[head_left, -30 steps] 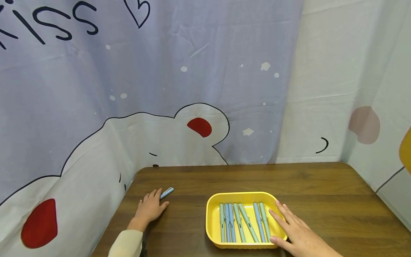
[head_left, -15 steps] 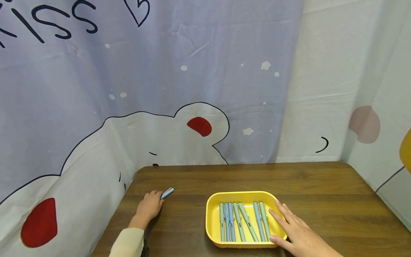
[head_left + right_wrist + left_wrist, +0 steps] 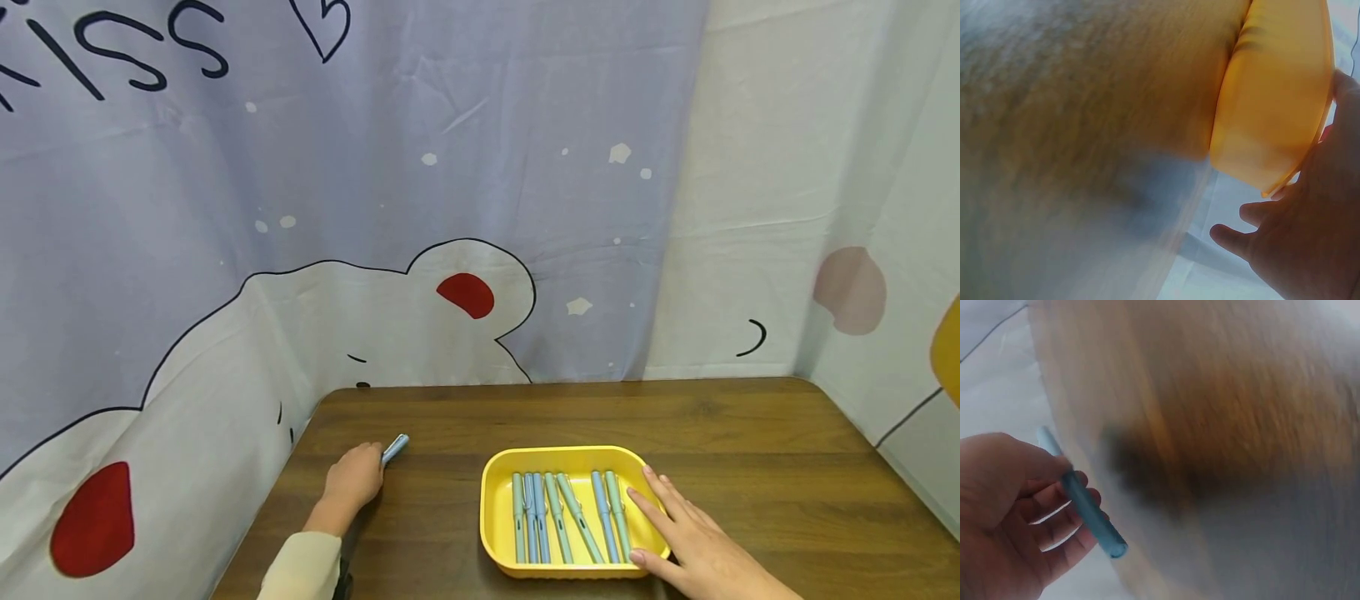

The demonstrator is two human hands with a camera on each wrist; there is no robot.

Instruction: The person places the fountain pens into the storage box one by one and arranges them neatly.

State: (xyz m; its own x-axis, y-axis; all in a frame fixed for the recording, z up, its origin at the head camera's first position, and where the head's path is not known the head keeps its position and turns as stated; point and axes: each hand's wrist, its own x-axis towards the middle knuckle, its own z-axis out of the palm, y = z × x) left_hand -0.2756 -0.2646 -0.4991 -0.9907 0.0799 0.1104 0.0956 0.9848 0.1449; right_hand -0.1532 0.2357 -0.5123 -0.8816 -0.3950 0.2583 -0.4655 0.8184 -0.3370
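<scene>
At the left of the table, my left hand point(image 3: 356, 477) pinches a light blue pen point(image 3: 395, 448) between thumb and fingers. The left wrist view shows this pen point(image 3: 1090, 509) slanting out past the fingertips on both sides. A yellow tray point(image 3: 491, 537) stands in front of me, right of the middle. Green and blue capped pens point(image 3: 557, 518) lie side by side in it. With fingers spread, my right hand point(image 3: 701, 542) rests at the tray's right rim. In the right wrist view the fingers reach over the edge of the tray point(image 3: 1275, 94).
The wooden table point(image 3: 450, 421) runs back to a printed curtain point(image 3: 480, 167) with bear drawings. Its left edge slopes toward me beside the left arm. More curtain point(image 3: 885, 192) hangs at the right side.
My left hand has closed its thumb and fingers round the light blue pen and shifted slightly right with it. The right hand and the tray have stayed put.
</scene>
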